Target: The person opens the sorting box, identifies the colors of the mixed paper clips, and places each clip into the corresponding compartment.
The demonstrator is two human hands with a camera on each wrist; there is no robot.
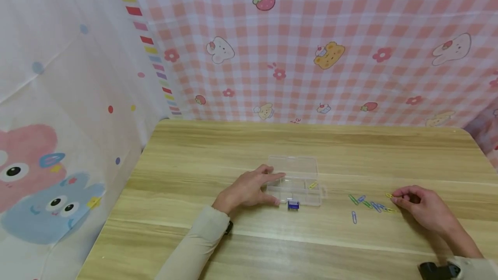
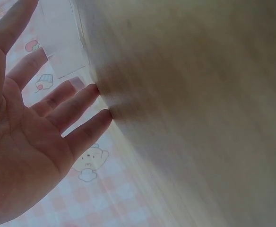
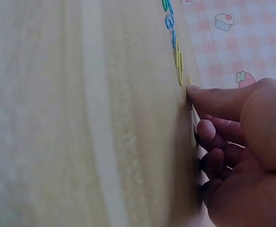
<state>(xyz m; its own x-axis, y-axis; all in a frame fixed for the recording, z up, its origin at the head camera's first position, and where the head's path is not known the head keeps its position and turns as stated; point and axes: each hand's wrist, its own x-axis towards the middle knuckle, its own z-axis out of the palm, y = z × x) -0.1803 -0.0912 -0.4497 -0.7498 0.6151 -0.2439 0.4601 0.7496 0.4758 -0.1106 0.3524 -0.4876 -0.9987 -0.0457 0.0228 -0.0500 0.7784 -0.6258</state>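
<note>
A clear plastic compartment box [image 1: 293, 168] stands on the wooden table with its lid laid back. My left hand [image 1: 250, 187] rests at its left side, fingers spread and fairly straight; thumb and index finger reach along the box, while two fingertips touch the tabletop in the left wrist view. One yellow paper clip [image 1: 313, 185] lies in a right-hand compartment. With thumb and index finger, my right hand [image 1: 424, 206] pinches another yellow paper clip [image 1: 389, 195] at the tabletop. Beside it lie several loose clips, among them a green clip [image 1: 353, 199] and a blue clip [image 1: 354, 217].
A small dark blue item [image 1: 293, 205] is at the box's front edge. The table [image 1: 272, 245] runs back to a pink checked cloth [image 1: 288, 33], with a white printed cloth [image 1: 78, 98] hanging at the left.
</note>
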